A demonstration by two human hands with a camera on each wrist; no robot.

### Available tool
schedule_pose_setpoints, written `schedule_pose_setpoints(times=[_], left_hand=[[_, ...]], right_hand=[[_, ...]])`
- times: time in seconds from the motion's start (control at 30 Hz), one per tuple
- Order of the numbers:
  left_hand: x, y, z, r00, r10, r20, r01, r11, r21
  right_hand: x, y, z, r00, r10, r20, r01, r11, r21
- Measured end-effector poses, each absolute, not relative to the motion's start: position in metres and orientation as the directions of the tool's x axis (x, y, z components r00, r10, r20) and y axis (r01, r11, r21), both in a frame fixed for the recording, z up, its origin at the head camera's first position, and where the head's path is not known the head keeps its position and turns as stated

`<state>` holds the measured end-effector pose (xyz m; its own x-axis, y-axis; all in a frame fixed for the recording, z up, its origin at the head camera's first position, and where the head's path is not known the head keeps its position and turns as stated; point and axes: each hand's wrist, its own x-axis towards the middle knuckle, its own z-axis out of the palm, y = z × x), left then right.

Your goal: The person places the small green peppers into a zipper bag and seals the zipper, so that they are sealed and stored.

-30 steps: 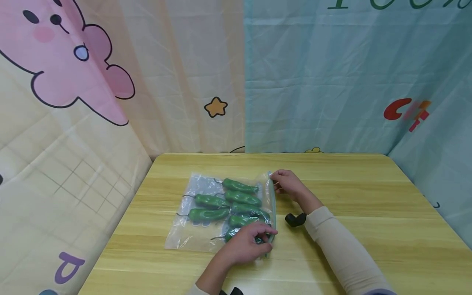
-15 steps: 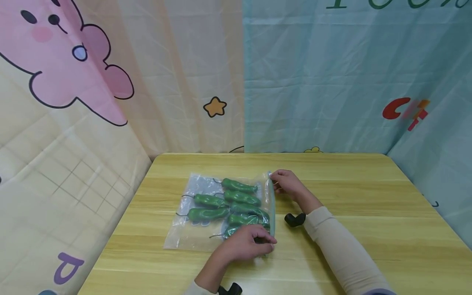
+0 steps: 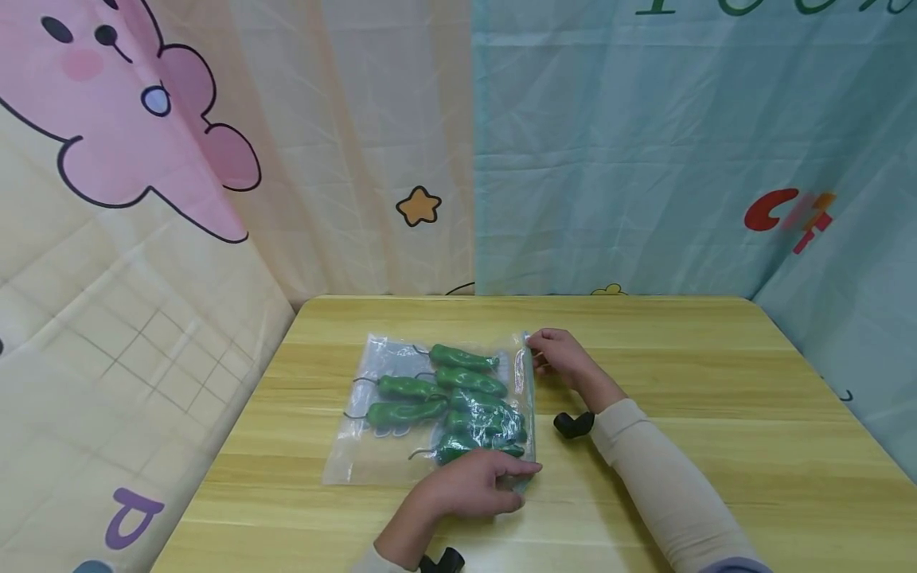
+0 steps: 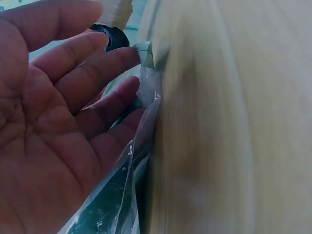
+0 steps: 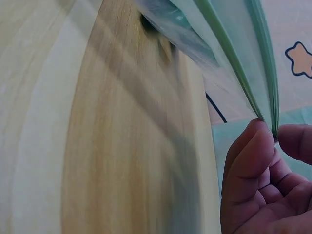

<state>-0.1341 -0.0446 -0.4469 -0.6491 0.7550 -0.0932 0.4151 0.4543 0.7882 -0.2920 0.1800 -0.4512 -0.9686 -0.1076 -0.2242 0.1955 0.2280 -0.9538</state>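
Observation:
A clear zip bag lies flat on the table, its green-edged mouth facing right. Inside are several green peppers, stems mostly pointing left. At the mouth's far corner my right hand pinches the edge between thumb and fingers. Seen from the right wrist, two green zip strips spread apart above that pinch and meet at it. My left hand is over the near corner, partly covering it. The left wrist view has its fingers extended, some touching the plastic, thumb apart from them.
The light wooden table stretches right and toward the front. Printed curtains hang behind and at both sides. A black wrist device sits below the right wrist, another by the left.
My left hand has shifted slightly toward the front and its fingers have lowered at the near corner, uncovering more of the nearest peppers. My right hand keeps its pinch in place.

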Motion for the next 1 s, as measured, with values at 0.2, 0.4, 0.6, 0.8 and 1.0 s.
schedule_pose_setpoints(times=[0.2, 0.4, 0.6, 0.8, 1.0], left_hand=[[-0.133, -0.046, -0.446, -0.612, 0.788, -0.066, 0.538, 0.476, 0.695], [-0.131, -0.046, -0.442, -0.577, 0.814, -0.070, 0.622, 0.493, 0.608], [-0.131, -0.045, -0.443, -0.539, 0.842, -0.032, 0.701, 0.470, 0.536], [-0.130, -0.039, -0.448, -0.581, 0.813, 0.028, 0.741, 0.514, 0.431], [-0.132, -0.032, -0.453, -0.605, 0.794, 0.060, 0.762, 0.555, 0.335]], right_hand=[[-0.292, 0.181, -0.453, -0.969, -0.097, -0.227, 0.199, 0.235, -0.951], [-0.294, 0.183, -0.460, -0.969, -0.097, -0.227, 0.200, 0.226, -0.953], [-0.296, 0.186, -0.462, -0.965, -0.114, -0.234, 0.210, 0.194, -0.958], [-0.297, 0.190, -0.464, -0.954, -0.149, -0.258, 0.236, 0.153, -0.960], [-0.299, 0.192, -0.468, -0.951, -0.155, -0.267, 0.241, 0.163, -0.957]])
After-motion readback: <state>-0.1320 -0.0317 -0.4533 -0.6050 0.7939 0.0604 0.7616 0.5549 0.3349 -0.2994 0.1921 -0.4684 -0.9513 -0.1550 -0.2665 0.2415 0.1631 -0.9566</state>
